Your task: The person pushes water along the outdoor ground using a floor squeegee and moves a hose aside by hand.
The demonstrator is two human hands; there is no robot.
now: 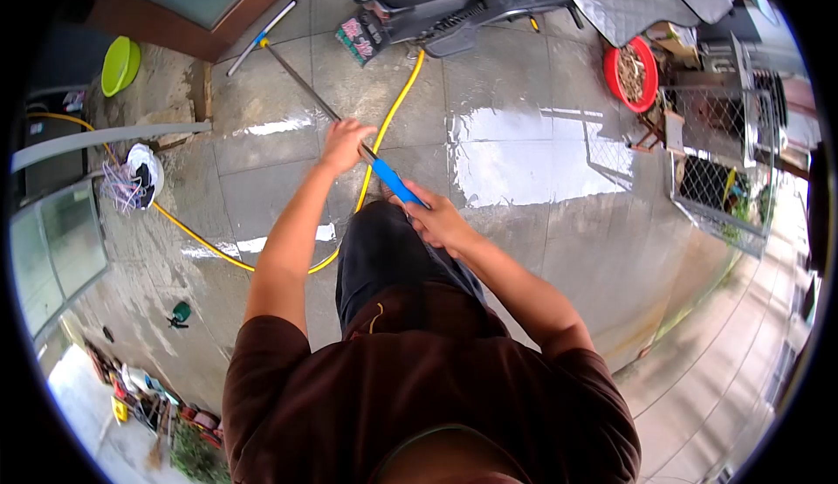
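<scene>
A long-handled floor squeegee (301,82) slants from my body toward the upper left, its wide blade on the wet grey tiles beside a brown door frame. My left hand (346,145) is wrapped around the metal pole just above the blue grip. Lower down, my right hand (436,219) is closed on the end of that blue grip (390,178). A yellow hose (403,96) runs along the floor, passing beneath the pole near my left hand.
A parked scooter (454,4) stands ahead, with a red basin (630,74) to its right. A wire cage (720,152) is at the far right. On the left are a green basin (120,67), a white bucket (144,174) and a green spray bottle (181,312). Water shines on the tiles.
</scene>
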